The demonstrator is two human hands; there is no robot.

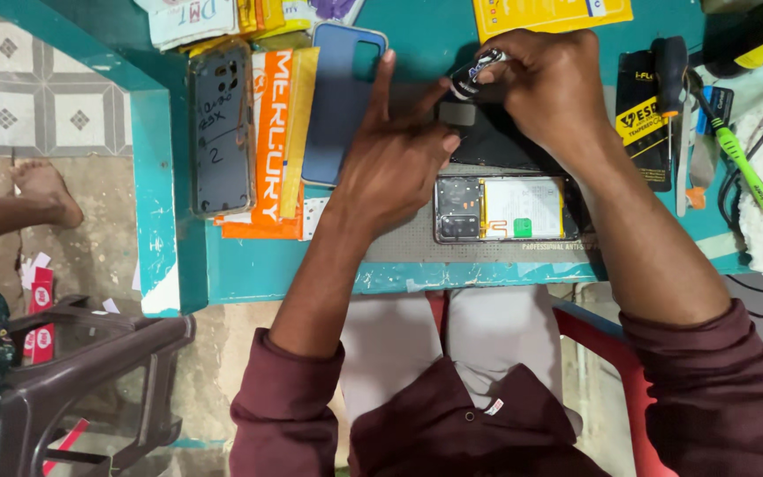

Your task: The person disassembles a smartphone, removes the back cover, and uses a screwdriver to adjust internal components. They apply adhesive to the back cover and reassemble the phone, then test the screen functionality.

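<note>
1. Right now the left hand (pixel 395 168) lies flat on a dark panel (pixel 496 146), index finger stretched up and away, the other fingers bent and spread, thumb tip just beside a small grey block (pixel 457 113).
2. Over to the right hand (pixel 547 88): fingers curled tight together, pinching a small black-and-white tube (pixel 474 75) at its top, tip pointing down toward the grey block.
3. The tube sits between the two hands, just above the left thumb, and whether its tip touches the block is hard to tell.
4. Just below the left knuckles lies an opened phone (pixel 505 208), back off, battery and board showing, on a grey mat (pixel 417 247).
5. Beyond the left index fingertip, a blue case (pixel 333 115) lies touching it or nearly so.
6. Further out from the left fingers: an orange packet (pixel 271 132), then a grey phone back (pixel 221 128) with scribbles on it.
7. Past the right wrist, a black-handled screwdriver (pixel 671 71) and a green tool (pixel 744 163) lie on the teal table (pixel 169 177).
8. Off the table edge, well away from both hands, another person's bare foot (pixel 44 187) rests on the floor beside a dark plastic chair (pixel 81 353).
</note>
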